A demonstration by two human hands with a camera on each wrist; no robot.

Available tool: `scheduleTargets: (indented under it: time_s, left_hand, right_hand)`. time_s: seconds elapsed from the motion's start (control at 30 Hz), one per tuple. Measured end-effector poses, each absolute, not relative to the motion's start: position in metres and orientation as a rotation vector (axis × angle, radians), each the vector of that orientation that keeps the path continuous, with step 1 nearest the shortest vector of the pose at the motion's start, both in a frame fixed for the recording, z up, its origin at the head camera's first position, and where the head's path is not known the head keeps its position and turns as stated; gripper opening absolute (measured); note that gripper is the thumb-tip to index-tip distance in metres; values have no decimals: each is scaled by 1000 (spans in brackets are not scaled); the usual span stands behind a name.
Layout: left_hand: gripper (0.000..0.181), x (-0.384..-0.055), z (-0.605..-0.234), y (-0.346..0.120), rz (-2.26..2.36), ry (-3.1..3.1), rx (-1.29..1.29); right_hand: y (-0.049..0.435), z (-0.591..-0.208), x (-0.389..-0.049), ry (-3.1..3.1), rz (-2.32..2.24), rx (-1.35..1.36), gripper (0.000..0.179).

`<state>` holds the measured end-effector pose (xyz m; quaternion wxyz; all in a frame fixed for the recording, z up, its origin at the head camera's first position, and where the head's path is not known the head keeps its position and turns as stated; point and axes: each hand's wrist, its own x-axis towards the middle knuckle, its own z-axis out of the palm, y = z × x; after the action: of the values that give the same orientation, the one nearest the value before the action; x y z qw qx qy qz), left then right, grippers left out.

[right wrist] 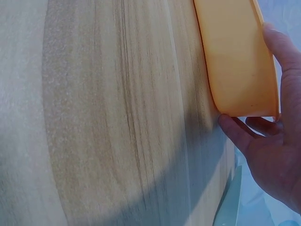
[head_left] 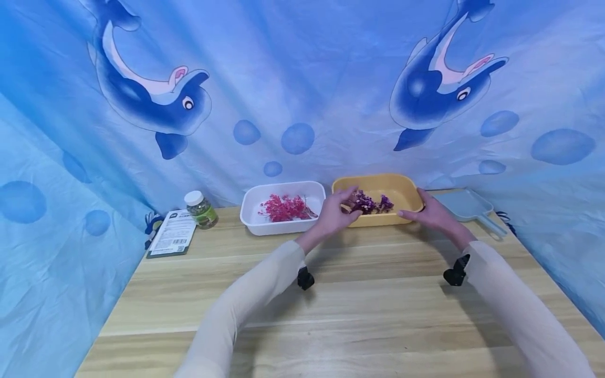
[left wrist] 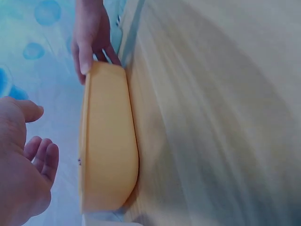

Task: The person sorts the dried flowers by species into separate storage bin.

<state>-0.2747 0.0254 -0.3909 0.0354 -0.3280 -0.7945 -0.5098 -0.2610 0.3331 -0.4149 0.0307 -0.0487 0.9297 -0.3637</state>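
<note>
A yellow plastic basin [head_left: 406,195] stands at the back of the table, with sprigs of small purple dried flowers [head_left: 373,203] lying in it. My left hand [head_left: 336,211] is over the basin's left end, beside the flowers. In the left wrist view, that hand [left wrist: 23,160] has its thumb and fingers apart, with nothing seen between them. At the other end, my right hand [head_left: 432,211] holds the basin's corner. The right wrist view shows the right hand's [right wrist: 277,141] thumb at the rim and its fingertips against the end wall.
Left of the yellow basin is a white basin [head_left: 283,229] with pink dried flowers [head_left: 285,208]. A white-capped jar [head_left: 201,210] and a labelled board [head_left: 173,233] lie farther left. A pale blue dustpan [head_left: 465,203] is at the right. A dolphin-print curtain [head_left: 302,89] hangs behind the table.
</note>
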Motion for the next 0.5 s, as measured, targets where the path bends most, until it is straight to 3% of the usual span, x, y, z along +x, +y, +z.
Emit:
scheduleTargets:
  time_s: [0.2,0.5]
  left_hand:
    - [67,-247,-395,-3,-1485,-2453,-991]
    - [64,-230,-407,-50,-1430,-2509,-873]
  right_hand:
    - [338,-413,-259,2880,-1051,-170,117]
    - [344,-404,-254,3008,-941,-294,112]
